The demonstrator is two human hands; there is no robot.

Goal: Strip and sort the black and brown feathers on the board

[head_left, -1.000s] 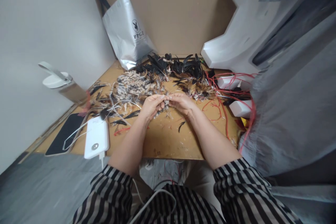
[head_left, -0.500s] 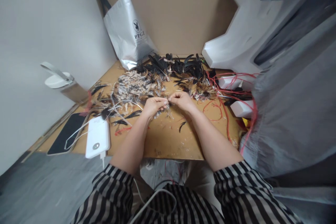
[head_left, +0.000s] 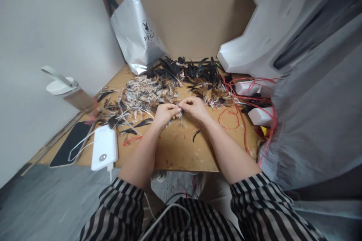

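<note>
– Brown board table (head_left: 175, 150), scuffed at the middle. What do the hands hold?
– Left hand (head_left: 165, 113) and right hand (head_left: 195, 107) meet above the middle of the table, fingertips touching. Both are pinched narrow on one small feather bundle (head_left: 177, 116), pale and speckled, with its vanes hanging under the left hand.
– Surroundings?
– Speckled feathers (head_left: 144, 92) lie heaped just beyond the left hand. Black feathers (head_left: 195, 69) run along the far edge, and red cords (head_left: 240, 98) tangle toward the right edge. A white power bank (head_left: 104, 148) and a dark phone (head_left: 70, 143) lie at the near left corner.
– Assessment of the handling?
– In my judgement, the quills want aligning at the pinch under light, even pressure. Squeeze hard and the vanes crush; slacken and the bundle fans apart. The work is best done over the bare patch, clear of the loose heap and the red cords, so that nothing stray catches in. Whether a thread sits in the pinch, I cannot tell.
</note>
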